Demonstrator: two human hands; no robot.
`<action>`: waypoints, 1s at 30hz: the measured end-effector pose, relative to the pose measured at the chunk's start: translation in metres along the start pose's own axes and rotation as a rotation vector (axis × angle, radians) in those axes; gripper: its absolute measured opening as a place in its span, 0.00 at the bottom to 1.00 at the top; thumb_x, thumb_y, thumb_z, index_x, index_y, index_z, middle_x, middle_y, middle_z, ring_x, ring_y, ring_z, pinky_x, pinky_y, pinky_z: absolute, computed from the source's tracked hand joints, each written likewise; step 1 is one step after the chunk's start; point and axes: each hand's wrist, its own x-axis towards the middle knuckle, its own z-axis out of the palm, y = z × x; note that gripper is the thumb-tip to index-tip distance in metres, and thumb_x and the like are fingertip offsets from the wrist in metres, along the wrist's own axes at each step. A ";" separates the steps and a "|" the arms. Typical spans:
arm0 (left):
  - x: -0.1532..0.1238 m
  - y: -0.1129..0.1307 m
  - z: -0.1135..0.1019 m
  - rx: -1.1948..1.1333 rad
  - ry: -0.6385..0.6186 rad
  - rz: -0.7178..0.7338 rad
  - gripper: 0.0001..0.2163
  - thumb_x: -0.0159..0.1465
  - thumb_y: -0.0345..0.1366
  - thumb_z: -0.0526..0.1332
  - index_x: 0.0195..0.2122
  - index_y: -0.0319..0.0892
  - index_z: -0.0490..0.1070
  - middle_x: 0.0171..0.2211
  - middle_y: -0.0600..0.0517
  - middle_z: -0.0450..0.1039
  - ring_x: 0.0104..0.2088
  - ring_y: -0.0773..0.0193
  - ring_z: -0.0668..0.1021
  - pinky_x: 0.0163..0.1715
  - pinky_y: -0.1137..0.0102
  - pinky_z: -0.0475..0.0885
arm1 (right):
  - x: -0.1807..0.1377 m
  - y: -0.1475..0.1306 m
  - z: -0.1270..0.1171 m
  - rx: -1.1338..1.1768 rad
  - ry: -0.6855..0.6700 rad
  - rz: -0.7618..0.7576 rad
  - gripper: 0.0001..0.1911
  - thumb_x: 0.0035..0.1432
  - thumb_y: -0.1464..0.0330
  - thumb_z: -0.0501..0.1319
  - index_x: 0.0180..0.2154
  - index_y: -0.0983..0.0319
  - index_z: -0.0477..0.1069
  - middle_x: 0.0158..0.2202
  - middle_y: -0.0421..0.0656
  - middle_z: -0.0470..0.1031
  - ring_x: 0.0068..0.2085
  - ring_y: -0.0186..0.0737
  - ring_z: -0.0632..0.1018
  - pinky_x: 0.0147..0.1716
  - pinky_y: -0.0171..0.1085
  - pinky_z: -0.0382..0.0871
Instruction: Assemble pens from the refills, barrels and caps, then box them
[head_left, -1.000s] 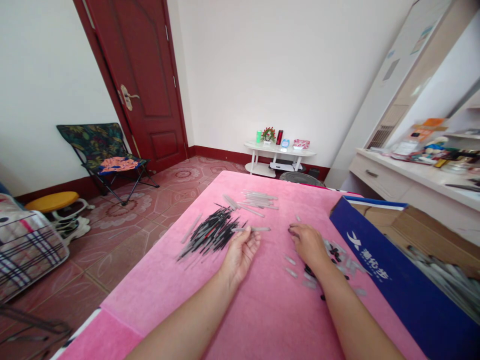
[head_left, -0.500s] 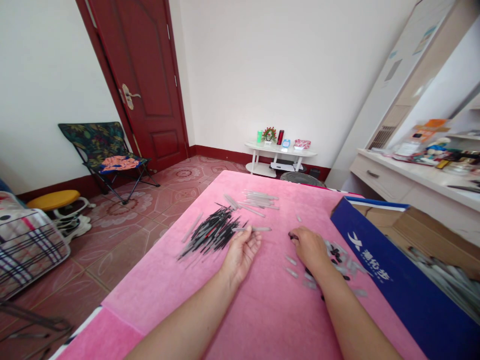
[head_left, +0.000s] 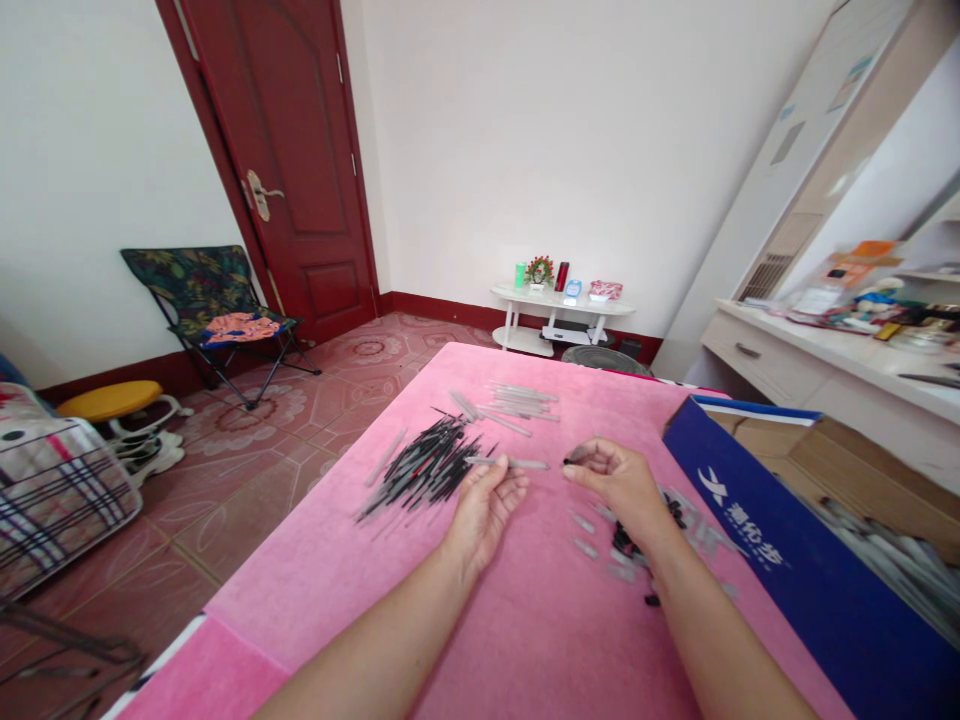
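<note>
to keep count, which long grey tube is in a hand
The tube gripped in the left hand; the other tubes lie on the pink cloth or in the blue box.

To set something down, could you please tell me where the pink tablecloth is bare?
Near side, between the forearms; also beyond the right hand, between pen barrels and blue box. Crowded: around the black pen refills and small parts by the right wrist.

The pink-covered table (head_left: 525, 610) bears dark rods (head_left: 431, 462) and grey tubes (head_left: 521, 401).
</note>
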 end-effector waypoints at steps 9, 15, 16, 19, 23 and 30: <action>-0.001 0.000 0.001 0.034 0.006 0.027 0.06 0.52 0.32 0.63 0.28 0.35 0.69 0.25 0.49 0.74 0.26 0.68 0.76 0.29 0.74 0.71 | -0.001 -0.007 0.005 0.011 -0.091 -0.014 0.10 0.40 0.67 0.65 0.29 0.64 0.71 0.27 0.42 0.74 0.29 0.35 0.74 0.32 0.34 0.67; -0.001 0.000 0.001 0.041 0.019 0.041 0.07 0.51 0.33 0.64 0.27 0.35 0.69 0.25 0.49 0.74 0.26 0.68 0.76 0.30 0.74 0.71 | -0.001 -0.008 0.008 -0.066 -0.075 -0.033 0.08 0.42 0.69 0.63 0.28 0.64 0.71 0.27 0.42 0.74 0.29 0.35 0.73 0.30 0.33 0.66; -0.001 0.000 0.002 0.045 0.020 0.042 0.07 0.51 0.33 0.64 0.27 0.35 0.69 0.25 0.49 0.74 0.26 0.68 0.76 0.30 0.74 0.71 | -0.001 -0.008 0.009 -0.073 -0.072 -0.036 0.07 0.42 0.69 0.63 0.28 0.64 0.71 0.27 0.42 0.74 0.29 0.35 0.73 0.30 0.33 0.66; -0.002 0.000 0.003 0.064 0.021 0.047 0.08 0.50 0.34 0.65 0.27 0.35 0.69 0.25 0.50 0.73 0.26 0.68 0.76 0.31 0.73 0.71 | -0.002 -0.008 0.009 -0.081 -0.069 -0.038 0.07 0.42 0.69 0.63 0.28 0.64 0.71 0.26 0.42 0.74 0.28 0.35 0.73 0.30 0.34 0.66; -0.003 0.000 0.004 0.091 0.017 0.061 0.09 0.50 0.35 0.65 0.27 0.35 0.69 0.25 0.50 0.73 0.27 0.67 0.76 0.31 0.73 0.71 | -0.001 -0.008 0.010 -0.101 -0.061 -0.049 0.08 0.42 0.68 0.62 0.28 0.64 0.71 0.26 0.43 0.74 0.28 0.36 0.73 0.29 0.34 0.66; -0.003 -0.001 0.004 0.168 -0.008 0.117 0.09 0.51 0.35 0.64 0.29 0.34 0.69 0.25 0.50 0.73 0.26 0.67 0.76 0.30 0.72 0.71 | -0.002 -0.005 0.011 -0.142 -0.037 -0.050 0.06 0.42 0.71 0.61 0.28 0.64 0.71 0.25 0.42 0.74 0.27 0.35 0.72 0.29 0.34 0.65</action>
